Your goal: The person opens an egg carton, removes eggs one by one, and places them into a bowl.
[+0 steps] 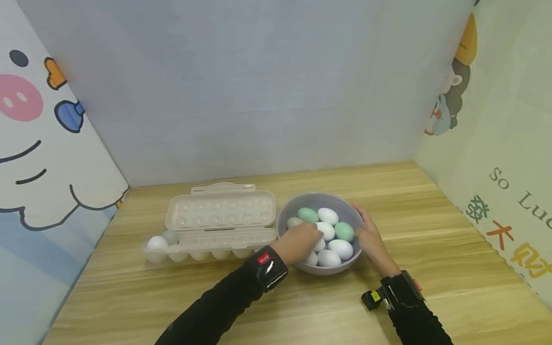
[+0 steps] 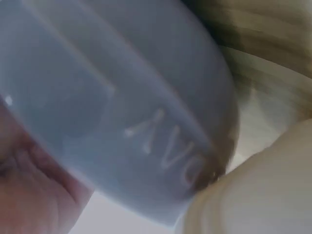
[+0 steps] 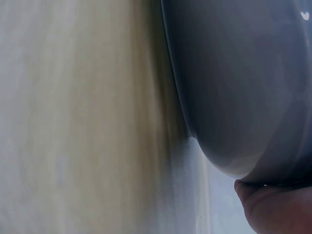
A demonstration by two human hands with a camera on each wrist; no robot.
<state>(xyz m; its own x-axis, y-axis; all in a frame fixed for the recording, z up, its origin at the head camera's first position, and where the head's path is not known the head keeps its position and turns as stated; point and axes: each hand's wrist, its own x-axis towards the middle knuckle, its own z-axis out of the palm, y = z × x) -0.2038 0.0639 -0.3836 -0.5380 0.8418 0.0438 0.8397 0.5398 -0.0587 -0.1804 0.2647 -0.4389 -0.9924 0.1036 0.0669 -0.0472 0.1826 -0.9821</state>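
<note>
A grey-purple bowl (image 1: 326, 271) filled with several white and pale green eggs stands on the table. My left hand (image 1: 299, 242) reaches over its near left side, fingers bent down among the eggs. A white egg (image 1: 325, 231) lies right beside those fingers; their tips are partly hidden, and I cannot tell whether they pinch an egg. My right hand (image 1: 372, 239) grips the bowl's right side at the rim. The bowl's smooth outer wall (image 2: 122, 97) fills much of the left wrist view, showing raised lettering, and also the right wrist view.
Left of the bowl lies a clear plastic egg carton (image 1: 215, 242), its lid (image 1: 222, 208) folded back. A white egg (image 1: 157, 243) and a greyish-green egg (image 1: 170, 236) sit at the carton's left end. Walls (image 1: 258, 96) enclose the wooden table (image 1: 431, 230) at the back and sides.
</note>
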